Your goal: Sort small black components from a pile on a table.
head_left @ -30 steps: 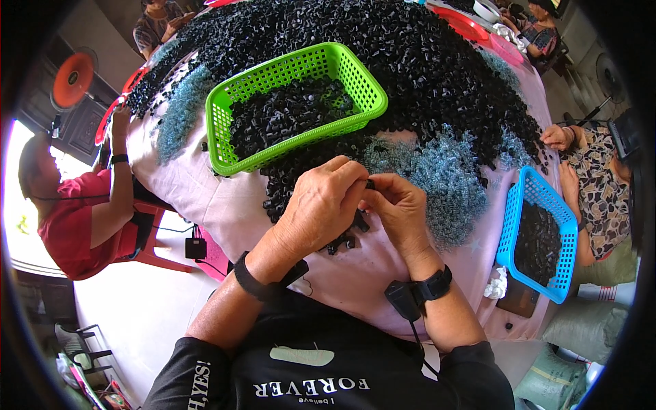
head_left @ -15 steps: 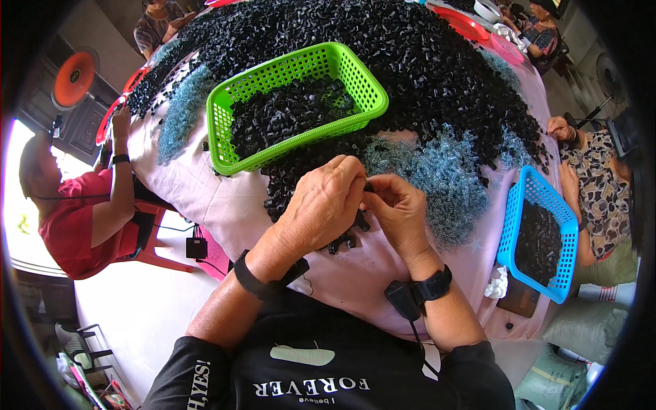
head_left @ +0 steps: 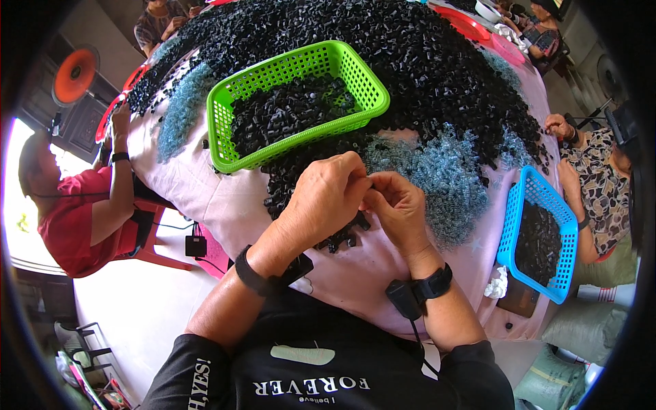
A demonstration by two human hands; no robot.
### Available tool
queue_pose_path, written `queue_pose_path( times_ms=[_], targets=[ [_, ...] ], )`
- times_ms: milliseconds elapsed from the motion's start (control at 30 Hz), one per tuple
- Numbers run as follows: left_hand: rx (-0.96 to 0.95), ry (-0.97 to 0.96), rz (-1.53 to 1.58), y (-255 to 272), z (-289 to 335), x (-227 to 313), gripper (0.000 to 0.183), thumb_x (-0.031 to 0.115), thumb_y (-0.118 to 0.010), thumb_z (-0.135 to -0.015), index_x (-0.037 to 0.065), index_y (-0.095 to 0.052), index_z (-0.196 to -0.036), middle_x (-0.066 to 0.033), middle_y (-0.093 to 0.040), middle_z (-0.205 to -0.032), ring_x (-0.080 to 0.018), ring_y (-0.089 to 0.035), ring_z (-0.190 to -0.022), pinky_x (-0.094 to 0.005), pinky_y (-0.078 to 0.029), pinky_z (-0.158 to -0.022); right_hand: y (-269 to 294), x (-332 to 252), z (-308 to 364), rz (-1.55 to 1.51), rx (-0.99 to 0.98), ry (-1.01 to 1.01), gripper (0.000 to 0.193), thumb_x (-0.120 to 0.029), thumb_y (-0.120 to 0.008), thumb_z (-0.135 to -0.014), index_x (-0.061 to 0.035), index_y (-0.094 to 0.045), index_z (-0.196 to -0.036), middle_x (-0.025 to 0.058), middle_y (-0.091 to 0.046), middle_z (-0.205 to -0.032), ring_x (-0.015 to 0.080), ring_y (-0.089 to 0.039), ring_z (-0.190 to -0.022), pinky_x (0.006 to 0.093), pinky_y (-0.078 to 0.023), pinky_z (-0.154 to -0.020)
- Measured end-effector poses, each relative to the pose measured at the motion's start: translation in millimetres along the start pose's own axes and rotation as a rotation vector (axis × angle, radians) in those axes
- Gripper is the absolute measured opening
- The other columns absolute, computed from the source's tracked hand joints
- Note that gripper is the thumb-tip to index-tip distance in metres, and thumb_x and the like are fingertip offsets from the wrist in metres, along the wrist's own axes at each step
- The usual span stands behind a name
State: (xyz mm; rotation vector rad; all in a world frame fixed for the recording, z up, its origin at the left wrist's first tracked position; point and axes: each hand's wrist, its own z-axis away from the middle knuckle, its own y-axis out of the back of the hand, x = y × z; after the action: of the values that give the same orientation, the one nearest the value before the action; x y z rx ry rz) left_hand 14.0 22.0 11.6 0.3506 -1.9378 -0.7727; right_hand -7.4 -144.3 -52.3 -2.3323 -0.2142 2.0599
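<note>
My left hand (head_left: 326,195) and my right hand (head_left: 398,208) meet over the near edge of the pile, fingertips pinched together. Whatever sits between the fingers is hidden by them. Beneath and beyond my hands lie small black plastic parts (head_left: 283,188), some loose ones (head_left: 342,239) just below my left hand. A heap of small bluish-silver pieces, like tiny springs (head_left: 451,184), spreads to the right of my right hand. Beyond my left hand a green plastic basket (head_left: 287,145) holds many black parts (head_left: 287,113).
A blue basket (head_left: 506,236) with black parts stands at the right, next to crumpled white tissue (head_left: 497,282). Pale pink cloth (head_left: 232,205) covers the table. A person in red (head_left: 85,212) sits left, another in a patterned top (head_left: 605,195) right, others at the far side.
My fingertips have closed closer together, and the dark bit that showed between them is now covered. Both hands stay in nearly the same place.
</note>
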Motion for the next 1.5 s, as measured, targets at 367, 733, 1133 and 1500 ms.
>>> queue_pose_path(
  times_ms=[367, 733, 1133, 1500],
  targets=[
    [-0.318, -0.294, -0.154, -21.7, 10.5, -5.7, 0.005, 0.006, -0.066, -0.083, 0.002, -0.068, -0.085, -0.0104, -0.067, -0.096, -0.0320, -0.063, -0.094, -0.0410, -0.051, -0.084, 14.2, 3.4, -13.7, -0.036, 0.360, 0.071, 0.012, -0.012, -0.064, -0.101, -0.0015, -0.063, -0.107, 0.0040, -0.068, -0.086, 0.0096, -0.066, -0.071, 0.0239, -0.056, -0.065],
    [-0.222, -0.169, -0.469, -4.3, 9.4, -4.4, 0.018, 0.009, -0.067, -0.076, 0.002, -0.073, -0.091, -0.0094, -0.067, -0.112, -0.0296, -0.058, -0.110, -0.0403, -0.043, -0.096, 12.0, 2.5, -11.6, 0.005, 0.339, 0.064, 0.015, -0.014, -0.060, -0.103, -0.0014, -0.062, -0.111, 0.0045, -0.068, -0.089, 0.0093, -0.065, -0.071, 0.0232, -0.054, -0.063],
    [-0.572, -0.131, -0.077, -10.4, 34.5, 4.6, 0.016, 0.005, -0.064, -0.086, -0.002, -0.069, -0.100, -0.0168, -0.065, -0.105, -0.0363, -0.065, -0.097, -0.0432, -0.054, -0.086, 8.4, 6.6, -10.6, 0.008, 0.284, -0.030, 0.014, -0.015, -0.050, -0.106, -0.0037, -0.057, -0.110, 0.0036, -0.064, -0.085, 0.0098, -0.064, -0.066, 0.0234, -0.053, -0.058],
    [-0.531, -0.186, 0.127, 3.2, 40.8, 9.4, 0.012, 0.007, -0.063, -0.092, -0.001, -0.069, -0.099, -0.0181, -0.069, -0.089, -0.0388, -0.069, -0.080, -0.0449, -0.056, -0.073, 4.8, 10.5, -8.2, 0.106, 0.094, -0.063, 0.013, -0.011, -0.048, -0.106, -0.0011, -0.055, -0.111, 0.0059, -0.065, -0.087, 0.0117, -0.066, -0.072, 0.0259, -0.057, -0.064]
  ],
)
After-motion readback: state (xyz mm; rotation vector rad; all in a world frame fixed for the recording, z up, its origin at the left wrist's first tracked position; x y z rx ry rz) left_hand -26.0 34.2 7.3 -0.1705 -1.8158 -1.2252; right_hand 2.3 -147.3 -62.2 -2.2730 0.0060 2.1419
